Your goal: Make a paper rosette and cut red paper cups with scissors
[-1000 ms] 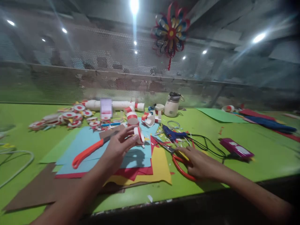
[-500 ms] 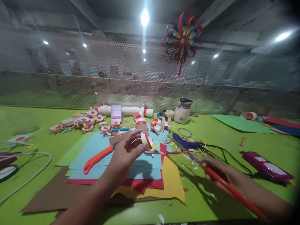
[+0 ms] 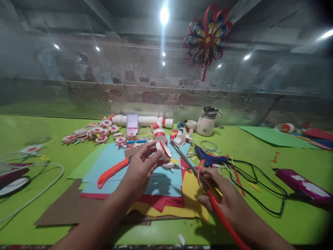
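Left hand (image 3: 142, 170) pinching a red-and-white paper roll (image 3: 163, 150) between thumb and fingertips, held just above the blue paper sheet (image 3: 111, 163). Right hand (image 3: 221, 194) closed round the red handles of scissors (image 3: 194, 170), blades pointing up toward that roll, tips just short of it. Beyond the right grip, a blue glue gun (image 3: 208, 159) with black cord on the green counter (image 3: 260, 166); left of the left grip, an orange-handled cutter (image 3: 111, 172)

Green table (image 3: 39, 222) fills lower frame. Perforated metal mesh screen (image 3: 145, 80) spans the middle. Bright ceiling lamp (image 3: 164, 14) at upper centre; paper pinwheel (image 3: 208, 34) hangs at upper right.
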{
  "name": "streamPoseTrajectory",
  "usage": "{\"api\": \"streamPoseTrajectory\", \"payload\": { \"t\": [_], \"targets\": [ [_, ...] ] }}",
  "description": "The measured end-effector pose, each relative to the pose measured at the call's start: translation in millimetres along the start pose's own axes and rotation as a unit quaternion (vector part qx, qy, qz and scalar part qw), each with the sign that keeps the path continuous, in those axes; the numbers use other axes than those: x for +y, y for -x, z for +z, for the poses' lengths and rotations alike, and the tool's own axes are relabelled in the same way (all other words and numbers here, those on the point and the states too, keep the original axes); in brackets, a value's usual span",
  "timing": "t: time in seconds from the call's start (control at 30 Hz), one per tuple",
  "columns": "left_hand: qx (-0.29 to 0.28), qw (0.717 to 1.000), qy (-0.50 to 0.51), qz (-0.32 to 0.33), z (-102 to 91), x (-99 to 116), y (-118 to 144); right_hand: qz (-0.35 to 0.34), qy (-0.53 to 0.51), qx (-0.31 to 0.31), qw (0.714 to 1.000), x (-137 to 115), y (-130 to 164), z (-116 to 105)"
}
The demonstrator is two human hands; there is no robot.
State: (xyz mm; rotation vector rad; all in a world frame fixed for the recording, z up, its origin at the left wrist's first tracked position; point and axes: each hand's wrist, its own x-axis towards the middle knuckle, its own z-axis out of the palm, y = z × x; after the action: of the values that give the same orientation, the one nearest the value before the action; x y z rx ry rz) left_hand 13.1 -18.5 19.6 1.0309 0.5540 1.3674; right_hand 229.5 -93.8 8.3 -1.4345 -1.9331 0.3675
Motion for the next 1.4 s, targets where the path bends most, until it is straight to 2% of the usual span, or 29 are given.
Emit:
{"api": "streamPoseTrajectory", "payload": {
  "t": [0.23, 0.5, 0.87, 1.23, 1.4],
  "targets": [
    [0.002, 0.998, -0.059, 0.017, -0.4, -2.1, 0.9, -0.061, 0.069, 0.034, 0.995, -4.4, -2.5, 11.4],
    [0.002, 0.998, -0.059, 0.02, -2.3, -5.5, 0.5, -0.091, 0.086, 0.039, 0.991, -13.7, -0.3, 17.8],
    [0.032, 0.998, -0.034, 0.03, 1.3, -3.1, 1.0, -0.087, 0.087, 0.036, 0.992, -17.5, 2.2, 14.6],
    [0.05, 0.998, -0.011, 0.023, 1.8, -2.9, -0.2, -0.11, 0.108, 0.041, 0.987, -16.7, 5.6, 16.4],
    [0.041, 0.999, -0.003, 0.023, 2.9, -2.0, -0.9, -0.127, 0.114, 0.054, 0.984, -19.6, 4.2, 15.9]
  ]
}}
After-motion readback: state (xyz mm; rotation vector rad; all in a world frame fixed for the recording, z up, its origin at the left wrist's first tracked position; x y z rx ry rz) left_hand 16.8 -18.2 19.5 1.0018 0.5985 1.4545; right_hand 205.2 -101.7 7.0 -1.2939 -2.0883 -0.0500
